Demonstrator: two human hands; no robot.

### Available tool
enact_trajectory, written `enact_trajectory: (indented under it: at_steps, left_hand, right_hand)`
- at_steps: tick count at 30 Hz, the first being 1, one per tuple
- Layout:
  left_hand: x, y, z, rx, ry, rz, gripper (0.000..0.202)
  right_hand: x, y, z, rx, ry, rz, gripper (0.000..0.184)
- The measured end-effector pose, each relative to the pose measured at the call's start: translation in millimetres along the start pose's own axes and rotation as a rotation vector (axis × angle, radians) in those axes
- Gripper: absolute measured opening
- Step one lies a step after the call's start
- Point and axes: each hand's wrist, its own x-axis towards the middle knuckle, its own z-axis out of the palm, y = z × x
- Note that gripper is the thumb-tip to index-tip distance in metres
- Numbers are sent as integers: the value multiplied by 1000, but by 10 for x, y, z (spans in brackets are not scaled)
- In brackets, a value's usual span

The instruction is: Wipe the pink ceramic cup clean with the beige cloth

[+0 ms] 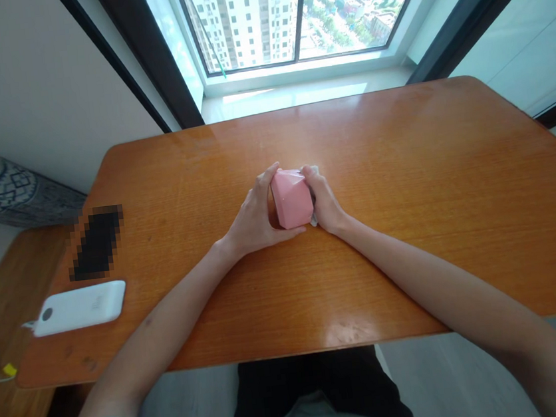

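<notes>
A small pink block-like object [292, 199] with faceted, glossy sides is between my two hands over the middle of the wooden table [439, 217]. My left hand [258, 214] grips it from the left, thumb along the near lower edge and fingers at the far upper edge. On the other side, my right hand [326, 203] is closed around a crumpled white cloth or tissue [314, 220], pressed against the pink object's right face. Most of the white piece is hidden by the fingers. Whether the object touches the tabletop, I cannot tell.
At the table's left lie a white power-bank-like device [81, 307] with a cable and a dark pixelated rectangle [97, 244]. A lower wooden surface [9, 279] stands beyond the left edge. A window [293, 16] with a sill is behind the table.
</notes>
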Motion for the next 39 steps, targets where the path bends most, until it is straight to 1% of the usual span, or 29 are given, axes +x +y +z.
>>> enact_trajectory:
  at_steps: [3,6,9,11,13,15,18,20,22,25,29,34,36,39]
  left_hand:
    - [14,42,-27,5,4,-52,132]
    - [25,63,-33,-38,11,-143,126]
    - [29,36,-25,-113,-24,-226,111]
    - [23,-2,-18,-147,-49,-240,104]
    - [9,-37,-10,-146,-51,-229,105]
    - [-7,-54,-5,-131,-44,-188,113]
    - [-25,-42,4,-108,-61,-69,135]
    - [-30,-24,16,-73,-79,-5,144]
    - [-30,-16,34,-39,-75,25,139]
    - [-28,-23,59,-32,-25,30,128]
    - [-12,4,37,-44,-5,-35,131]
    - [26,91,-27,11,9,-130,132]
    - [39,95,-32,-13,-5,-192,126]
    - [43,58,-16,-88,-39,-259,101]
  right_hand:
    - [-12,0,8,-16,27,-35,74]
    - [-32,-17,11,-47,51,-66,73]
    - [-57,-45,9,-84,11,-8,72]
    - [-71,-64,9,-92,-15,27,71]
    - [-80,-80,9,-90,-19,37,70]
    - [-83,-90,9,-85,-15,36,69]
    - [-77,-100,8,-77,-19,28,70]
    - [-69,-106,9,-70,-30,24,71]
    - [-59,-110,11,-66,-29,14,73]
    - [-43,-111,16,-58,-7,-10,74]
    - [-30,-89,19,-53,-8,-41,75]
    - [-42,-36,5,-93,12,-53,74]
    - [-50,-20,-7,-93,5,-37,73]
    - [-55,-9,-19,-85,-33,-6,71]
